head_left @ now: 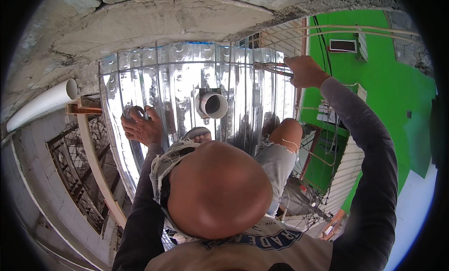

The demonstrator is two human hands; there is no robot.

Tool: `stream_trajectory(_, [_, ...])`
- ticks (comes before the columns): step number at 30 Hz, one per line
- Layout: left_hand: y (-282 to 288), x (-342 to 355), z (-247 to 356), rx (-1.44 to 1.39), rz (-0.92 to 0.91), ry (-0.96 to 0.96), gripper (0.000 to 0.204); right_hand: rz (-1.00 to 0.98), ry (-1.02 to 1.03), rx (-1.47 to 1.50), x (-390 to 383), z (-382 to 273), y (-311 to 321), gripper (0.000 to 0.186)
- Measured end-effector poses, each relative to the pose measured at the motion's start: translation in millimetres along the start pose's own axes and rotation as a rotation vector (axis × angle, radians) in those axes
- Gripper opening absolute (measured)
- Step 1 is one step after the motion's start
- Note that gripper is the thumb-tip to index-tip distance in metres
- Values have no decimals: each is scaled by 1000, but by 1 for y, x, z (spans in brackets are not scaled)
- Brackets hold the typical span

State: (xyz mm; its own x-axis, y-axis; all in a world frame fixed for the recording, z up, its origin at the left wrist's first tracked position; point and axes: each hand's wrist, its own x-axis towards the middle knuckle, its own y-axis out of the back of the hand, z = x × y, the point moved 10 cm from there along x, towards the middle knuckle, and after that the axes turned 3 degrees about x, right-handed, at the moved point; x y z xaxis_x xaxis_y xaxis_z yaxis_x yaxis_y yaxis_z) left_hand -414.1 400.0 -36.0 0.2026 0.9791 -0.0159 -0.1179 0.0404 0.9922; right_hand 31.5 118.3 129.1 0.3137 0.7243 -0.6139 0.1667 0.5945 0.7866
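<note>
My right hand [306, 71] is closed around the handles of a pair of pincers [276, 67]. Their jaws reach a crossing of thin steel reinforcing bars [187, 62] near the far edge of the shiny corrugated metal decking [182, 93]. On the left part of the decking rests my left hand [142, 125], fingers bent and spread, beside a lengthwise bar; I make out nothing held in it. Between the hands, a short white pipe [215, 106] stands up through the decking. My bare knee [220, 189], showing through torn jeans, hides part of the nearer decking.
A rough concrete wall [140, 18] runs along the far side. At left are a white plastic pipe [47, 103], a timber beam [91, 154] and an opening with metal grating [79, 173]. A drop lies at right, beside a green wall [374, 103] and hanging cables [322, 42].
</note>
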Motion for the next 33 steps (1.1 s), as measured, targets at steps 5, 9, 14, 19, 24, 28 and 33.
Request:
stream_trajectory(5, [1,2,2,-5,32,-23,64,280,93,-271,-5,-22,23,24])
stream_trajectory(9, [19,5,-1,-132,104,-19,61,-458,-559,798,-13,37,-31,35])
stream_trajectory(14, [54,-1,50,-775,-259,-92,49,-546,-413,1274,-74,16,-76,35])
stream_trajectory(19, [31,-102,192,-1258,-1424,-223,57,-192,-202,1616,-92,-103,-72,27])
stream_trajectory(24, [42,-137,238,-1642,-1734,82,52,-34,-75,1900,-70,-197,-87,24])
stream_trajectory(28, [68,-89,229,-1654,-1471,-114,45,18,-134,2062,-73,-224,-82,36])
stream_trajectory(33, [95,-40,214,-1727,-1232,-105,40,-170,55,2035,-72,-247,-69,36])
